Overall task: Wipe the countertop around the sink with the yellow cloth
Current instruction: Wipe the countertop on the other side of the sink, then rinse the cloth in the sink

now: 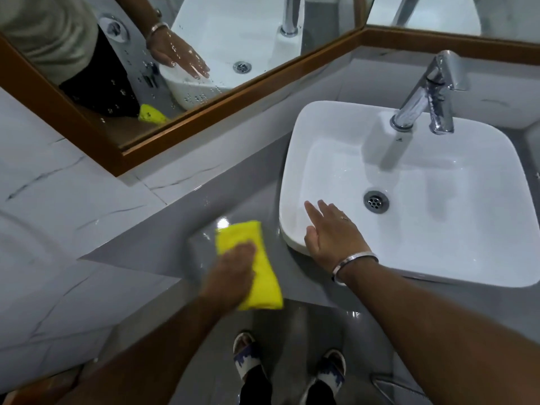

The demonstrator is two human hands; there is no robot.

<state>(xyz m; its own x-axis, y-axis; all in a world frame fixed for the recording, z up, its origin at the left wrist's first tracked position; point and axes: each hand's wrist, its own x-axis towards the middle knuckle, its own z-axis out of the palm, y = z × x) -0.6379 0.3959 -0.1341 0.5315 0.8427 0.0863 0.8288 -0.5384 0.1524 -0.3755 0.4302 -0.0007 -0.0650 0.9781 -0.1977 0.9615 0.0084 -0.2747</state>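
Left hand (230, 270) pressed down, fingers closed on folded yellow cloth (257, 267) lying on grey countertop (163, 247) left of white vessel sink (409, 258). Right hand (333, 232) open, flat on sink's near-left rim, holding nothing.

Left hand (230, 270) pressing yellow cloth (257, 267) on countertop (163, 244), right hand (333, 235) on sink (467, 229)

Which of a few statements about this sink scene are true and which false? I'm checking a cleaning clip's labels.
1. The left hand presses the yellow cloth on the grey countertop. True.
2. The right hand holds the tap. False: it rests open on the sink rim.
3. The cloth lies inside the sink. False: it is on the countertop beside it.
4. A bracelet is on the right wrist. True.
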